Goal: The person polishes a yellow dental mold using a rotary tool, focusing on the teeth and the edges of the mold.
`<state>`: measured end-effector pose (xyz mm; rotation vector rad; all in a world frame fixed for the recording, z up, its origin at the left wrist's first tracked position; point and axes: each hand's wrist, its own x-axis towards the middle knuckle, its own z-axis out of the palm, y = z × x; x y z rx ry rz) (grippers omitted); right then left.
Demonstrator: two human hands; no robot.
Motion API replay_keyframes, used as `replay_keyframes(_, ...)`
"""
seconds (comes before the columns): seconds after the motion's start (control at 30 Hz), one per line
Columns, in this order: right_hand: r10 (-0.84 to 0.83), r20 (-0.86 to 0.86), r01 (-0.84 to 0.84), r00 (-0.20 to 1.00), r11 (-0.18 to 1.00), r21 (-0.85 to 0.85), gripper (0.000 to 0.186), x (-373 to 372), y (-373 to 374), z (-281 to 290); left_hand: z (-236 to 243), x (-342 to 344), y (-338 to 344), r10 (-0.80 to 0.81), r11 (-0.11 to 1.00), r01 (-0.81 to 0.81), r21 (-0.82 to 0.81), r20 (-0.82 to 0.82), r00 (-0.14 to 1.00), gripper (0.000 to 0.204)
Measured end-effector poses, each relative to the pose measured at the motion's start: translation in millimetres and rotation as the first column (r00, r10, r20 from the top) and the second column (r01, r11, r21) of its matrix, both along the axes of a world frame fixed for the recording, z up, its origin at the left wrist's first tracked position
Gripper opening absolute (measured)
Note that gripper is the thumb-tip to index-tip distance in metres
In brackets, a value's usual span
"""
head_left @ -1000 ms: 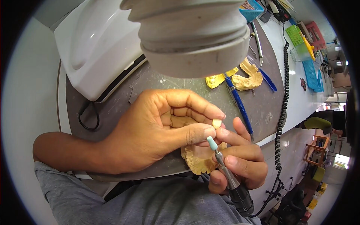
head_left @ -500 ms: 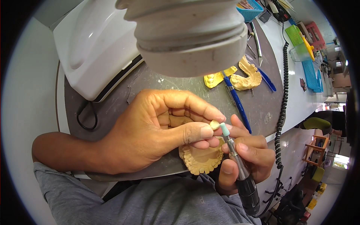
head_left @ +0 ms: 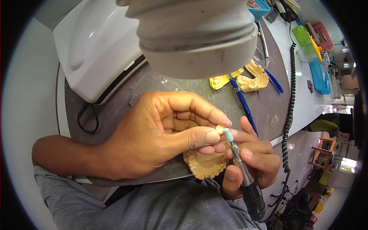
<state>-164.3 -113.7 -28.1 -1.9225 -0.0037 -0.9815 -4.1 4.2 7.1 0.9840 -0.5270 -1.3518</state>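
Between thumb and forefinger, my left hand (head_left: 180,130) pinches a small cream dental crown (head_left: 220,129). My right hand (head_left: 253,157) grips a rotary handpiece (head_left: 245,174) with a silver neck and black body. The handpiece's pale green grinding tip (head_left: 228,135) lies against or right beside the crown; contact is hard to make out. Fingers of both hands meet around the crown. Below them a tan plaster dental model (head_left: 207,166) with a row of teeth shows at the table's near edge, partly covered by my hands.
A white ribbed suction hose (head_left: 197,50) hangs over the work. At left stands a white machine (head_left: 96,50). Beyond my hands lie a blue pen-like tool (head_left: 244,105), a yellow model piece (head_left: 220,81) and a horseshoe plaster model (head_left: 253,78). A black coiled cord (head_left: 288,115) runs along the right.
The grinding tip has shifted slightly left and down along the crown, and the crown has turned a little in my left fingers. Both grips stay the same.
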Motion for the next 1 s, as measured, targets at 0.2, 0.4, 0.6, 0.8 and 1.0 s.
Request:
replay_keyframes(0.2, -0.020, 0.012, 0.020, 1.000, 1.000, -0.005, 0.034, 0.9, 2.6, -1.4, -0.4, 0.1, -0.8, -0.007, 1.000, 0.007, 0.005, -0.014, 1.000, 0.019)
replay_keyframes(0.4, -0.009, 0.014, 0.009, 1.000, 0.999, 0.031, 0.033, -1.1, 1.1, -1.1, 1.6, 1.1, -0.5, -0.022, 1.000, 0.023, 0.018, -0.028, 0.999, 0.019)
replay_keyframes(0.6, -0.024, 0.003, 0.024, 1.000, 0.999, 0.028, 0.034, -0.9, 1.8, -1.3, 1.6, 1.7, -1.2, -0.024, 0.999, 0.025, 0.024, -0.023, 0.999, 0.019)
replay_keyframes(0.8, -0.044, 0.025, 0.043, 0.999, 0.998, 0.036, 0.032, -0.5, 2.1, -1.8, 1.8, 1.9, -1.4, -0.026, 1.000, 0.026, 0.017, -0.017, 1.000, 0.019)
replay_keyframes(1.0, -0.042, 0.012, 0.041, 0.999, 0.999, 0.028, 0.032, -0.4, 2.2, -1.3, 1.8, 2.4, -2.4, -0.035, 0.999, 0.035, 0.026, 0.003, 0.999, 0.019)
